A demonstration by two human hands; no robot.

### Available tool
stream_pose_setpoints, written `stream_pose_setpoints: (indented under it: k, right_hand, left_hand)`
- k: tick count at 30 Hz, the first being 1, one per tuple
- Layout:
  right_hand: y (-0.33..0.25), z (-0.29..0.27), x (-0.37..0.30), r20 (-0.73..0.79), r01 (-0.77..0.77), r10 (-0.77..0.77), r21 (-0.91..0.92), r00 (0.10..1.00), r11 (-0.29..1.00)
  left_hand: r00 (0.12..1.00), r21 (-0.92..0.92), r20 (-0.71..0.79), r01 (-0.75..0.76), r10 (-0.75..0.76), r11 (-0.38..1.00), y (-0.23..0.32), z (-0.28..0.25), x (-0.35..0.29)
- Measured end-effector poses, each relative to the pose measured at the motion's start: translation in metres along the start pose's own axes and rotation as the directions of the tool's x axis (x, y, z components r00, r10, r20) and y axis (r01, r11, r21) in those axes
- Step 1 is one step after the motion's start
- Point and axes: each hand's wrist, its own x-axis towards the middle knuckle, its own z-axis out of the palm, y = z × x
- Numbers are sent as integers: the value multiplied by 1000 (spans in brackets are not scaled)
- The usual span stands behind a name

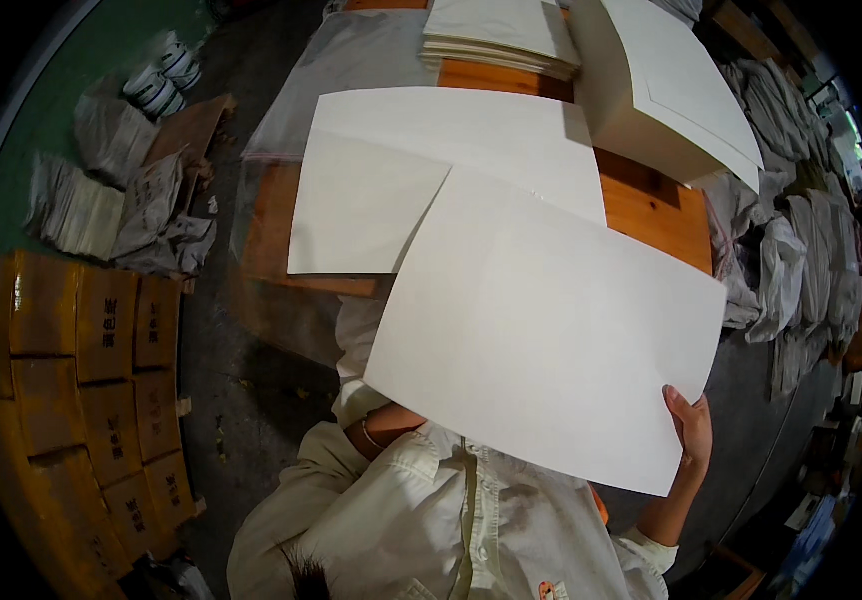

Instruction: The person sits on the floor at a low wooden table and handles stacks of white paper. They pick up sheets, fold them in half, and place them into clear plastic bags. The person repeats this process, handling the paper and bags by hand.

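Observation:
A large white sheet of paper is tilted in front of my chest. At its lower right edge my right hand pinches it, the thumb lying on top and the other fingers behind. Below its lower left corner my left hand shows only in part; the sheet covers its fingers, so its grip cannot be seen. Beyond the held sheet, more white paper lies on the wooden table. A smaller-looking white piece overlaps it on the left, partly behind the held sheet.
Stacked paper and a tall white paper pile stand at the table's far side, beside clear plastic film. Yellow-brown cartons are stacked at left. Grey bundles hang or lie at right. Wrapped packs rest far left.

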Motion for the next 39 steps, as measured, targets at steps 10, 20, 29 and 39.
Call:
stream_pose_setpoints:
  k: [10, 20, 29, 39]
  right_hand:
    - [-23, -12, 8, 11, -95, 96, -61, 995, 994]
    - [5, -4, 0, 44, -137, 132, 118, 990, 984]
    - [27, 13, -49, -22, -104, 118, 332, 993, 937]
    - [7, 6, -60, 29, -84, 78, 365, 997, 927]
  left_hand:
    - [999, -32, 35, 38, -37, 999, -4, 10, 1]
    - [991, -71, 105, 94, -86, 993, -15, 28, 23]
    - [981, -100, 148, 138, -122, 985, -29, 48, 40]
    - [972, -125, 185, 173, -148, 977, -27, 47, 30]
